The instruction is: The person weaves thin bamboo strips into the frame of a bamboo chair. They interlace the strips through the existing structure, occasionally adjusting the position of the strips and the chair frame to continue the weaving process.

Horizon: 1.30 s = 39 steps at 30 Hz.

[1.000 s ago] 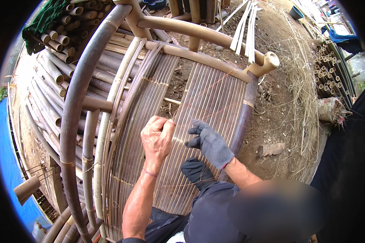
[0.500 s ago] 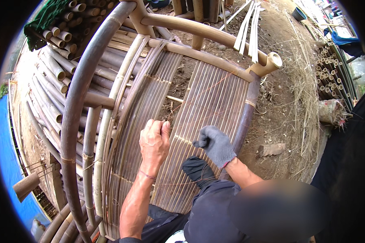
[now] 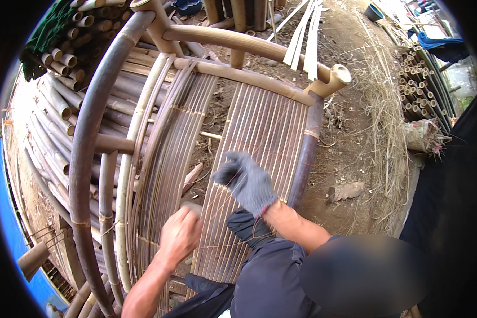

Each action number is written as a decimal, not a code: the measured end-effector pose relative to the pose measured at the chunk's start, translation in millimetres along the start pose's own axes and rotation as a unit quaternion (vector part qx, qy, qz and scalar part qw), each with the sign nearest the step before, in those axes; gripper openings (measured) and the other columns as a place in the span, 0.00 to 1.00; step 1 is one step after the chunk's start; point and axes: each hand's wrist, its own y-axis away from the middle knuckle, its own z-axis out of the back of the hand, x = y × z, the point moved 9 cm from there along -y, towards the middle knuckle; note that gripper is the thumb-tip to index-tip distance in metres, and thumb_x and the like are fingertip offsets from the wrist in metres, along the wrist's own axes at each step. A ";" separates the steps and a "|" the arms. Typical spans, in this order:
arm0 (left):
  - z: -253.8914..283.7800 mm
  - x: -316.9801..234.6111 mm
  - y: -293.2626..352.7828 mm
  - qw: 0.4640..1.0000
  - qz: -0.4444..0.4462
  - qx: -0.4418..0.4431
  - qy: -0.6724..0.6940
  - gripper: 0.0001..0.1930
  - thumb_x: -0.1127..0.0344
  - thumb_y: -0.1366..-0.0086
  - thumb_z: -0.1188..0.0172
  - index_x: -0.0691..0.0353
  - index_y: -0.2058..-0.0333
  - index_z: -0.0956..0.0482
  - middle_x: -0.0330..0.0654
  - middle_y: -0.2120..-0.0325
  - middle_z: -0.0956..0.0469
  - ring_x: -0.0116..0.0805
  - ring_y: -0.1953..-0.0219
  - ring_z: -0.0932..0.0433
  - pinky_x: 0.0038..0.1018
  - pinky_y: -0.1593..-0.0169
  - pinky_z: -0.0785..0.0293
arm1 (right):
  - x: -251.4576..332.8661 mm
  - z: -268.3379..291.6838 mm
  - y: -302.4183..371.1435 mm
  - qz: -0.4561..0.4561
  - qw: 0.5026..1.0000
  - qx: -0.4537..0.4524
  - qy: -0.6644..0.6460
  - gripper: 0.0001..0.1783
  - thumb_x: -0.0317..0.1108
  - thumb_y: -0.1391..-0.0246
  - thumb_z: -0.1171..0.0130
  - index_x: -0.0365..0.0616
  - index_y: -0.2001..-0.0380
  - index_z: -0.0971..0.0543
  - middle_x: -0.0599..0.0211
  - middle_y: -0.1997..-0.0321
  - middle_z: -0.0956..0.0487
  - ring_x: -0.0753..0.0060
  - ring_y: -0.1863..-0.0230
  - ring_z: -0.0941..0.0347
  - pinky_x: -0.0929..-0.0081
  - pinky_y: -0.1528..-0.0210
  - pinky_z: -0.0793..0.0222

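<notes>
A bamboo bench frame (image 3: 237, 74) with a seat of narrow dark slats (image 3: 262, 122) lies before me; a gap splits the slats into two bands. My left hand (image 3: 179, 233), bare and smeared by motion at the fingertips, is pinched closed above the gap's near part. Over the right band, my right hand (image 3: 245, 180) wears a grey knitted glove, its fingers curled closed. Thin reddish-brown cord (image 3: 217, 208) runs in fine strands between both hands and trails over the slats; where it enters the fingers is hard to see. My dark-covered foot (image 3: 245, 225) rests on the slats.
Bamboo poles (image 3: 53, 132) are stacked on the left, beside a blue sheet (image 3: 8, 212). Pale split strips (image 3: 303, 42) lean at the far rail. Right of the bench lie dry fibres (image 3: 384, 127), a wood chunk (image 3: 346, 192) and a bundle of cut poles (image 3: 416, 87).
My left hand has moved down and left, toward me. My gloved right hand has shifted left and up, over the gap side of the right band. The view has shifted slightly.
</notes>
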 end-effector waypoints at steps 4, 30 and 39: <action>22.5 87.8 142.3 0.973 0.004 0.135 -0.188 0.06 0.71 0.46 0.42 0.59 0.79 0.28 0.44 0.76 0.32 0.45 0.68 0.28 0.38 0.63 0.26 | 86.2 53.5 -12.0 0.178 0.946 -0.264 0.062 0.16 0.43 0.31 0.52 0.45 0.70 0.29 0.75 0.88 0.40 0.76 0.88 0.41 0.56 0.73 0.18; -16.1 88.0 144.6 0.827 0.325 0.102 0.447 0.33 0.45 0.25 0.56 0.65 0.32 0.40 0.49 0.37 0.31 0.40 0.33 0.36 0.39 0.30 0.43 | -130.8 -7.3 47.0 0.082 0.526 0.286 0.797 0.09 0.31 0.44 0.47 0.42 0.60 0.24 0.53 0.67 0.23 0.47 0.68 0.22 0.54 0.69 0.25; -90.5 77.8 20.9 0.548 0.355 -0.187 0.734 0.13 0.59 0.26 0.46 0.65 0.56 0.22 0.32 0.72 0.26 0.20 0.73 0.24 0.19 0.68 0.25 | -143.3 30.0 77.7 -0.055 0.364 0.383 0.847 0.11 0.35 0.40 0.50 0.45 0.59 0.22 0.55 0.69 0.20 0.50 0.72 0.20 0.59 0.74 0.24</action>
